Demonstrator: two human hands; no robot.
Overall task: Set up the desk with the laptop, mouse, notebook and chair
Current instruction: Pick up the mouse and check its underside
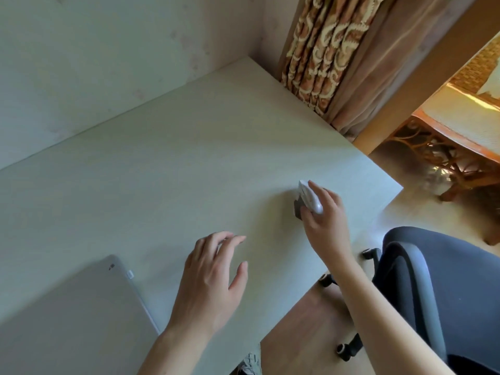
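A closed silver laptop (73, 309) lies flat on the pale desk (173, 163) at the lower left, with a small white plug at its right edge. My right hand (324, 212) grips a white and grey mouse (307, 197) near the desk's right edge, tilted with its underside showing. My left hand (213, 274) hovers over the desk's front middle, fingers spread and holding nothing. A dark office chair (443, 288) on castors stands to the right of the desk. No notebook is in view.
A wall runs along the desk's far side. A patterned curtain (322, 50) hangs past the desk's far right corner. A rattan seat (446, 142) stands on the wooden floor to the right.
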